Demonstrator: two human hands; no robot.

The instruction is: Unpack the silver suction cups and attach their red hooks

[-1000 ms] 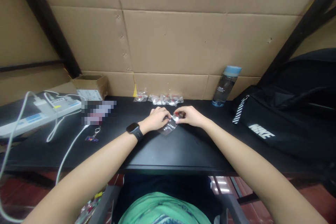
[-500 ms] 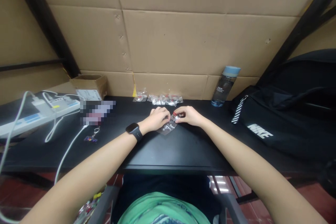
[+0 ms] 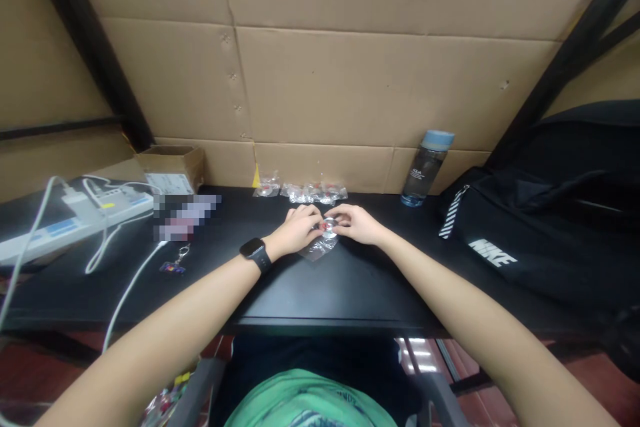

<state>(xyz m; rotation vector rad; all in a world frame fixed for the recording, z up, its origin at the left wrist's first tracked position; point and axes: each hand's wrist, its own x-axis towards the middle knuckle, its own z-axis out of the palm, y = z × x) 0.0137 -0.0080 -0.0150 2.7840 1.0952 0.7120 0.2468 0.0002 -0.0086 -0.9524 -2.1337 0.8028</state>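
Both of my hands meet at the middle of the black table. My left hand, with a black watch on its wrist, pinches the mouth of a small clear plastic bag that lies on the table. My right hand pinches a small red and silver part at the bag's mouth. Behind my hands, a row of several small clear bags with red parts lies along the cardboard wall.
A dark water bottle with a blue cap stands at the back right. A black sports bag fills the right side. On the left are a white power strip with cables, a small cardboard box and a keychain.
My right hand has brought the small red and silver part leftward, up to the bag's mouth and against my left fingers. The view has tilted slightly.
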